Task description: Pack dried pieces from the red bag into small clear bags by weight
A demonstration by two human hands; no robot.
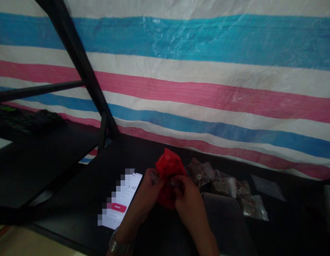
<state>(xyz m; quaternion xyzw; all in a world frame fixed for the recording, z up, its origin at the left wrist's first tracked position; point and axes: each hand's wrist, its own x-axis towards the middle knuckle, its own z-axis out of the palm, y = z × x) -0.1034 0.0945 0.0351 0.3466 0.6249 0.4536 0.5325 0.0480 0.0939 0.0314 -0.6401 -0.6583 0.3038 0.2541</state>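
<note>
A crumpled red plastic bag [170,161] sits on the black table, with something dark at its mouth that I cannot make out. My left hand [151,188] is closed at the bag's left side, fingers bent on its edge. From the right, my right hand [188,195] pinches at the bag's opening with thumb and forefinger. Pale, shiny bits show by both sets of fingertips, too dim to name. Just right of the bag lie several small clear zip bags [223,186] with brownish contents.
A lit phone [123,202] lies left of my left forearm. A dark flat-topped object [225,217] is beside my right forearm. A flat clear bag [268,187] rests farther right. A black metal frame [82,67] stands at left, before a striped tarp [207,96].
</note>
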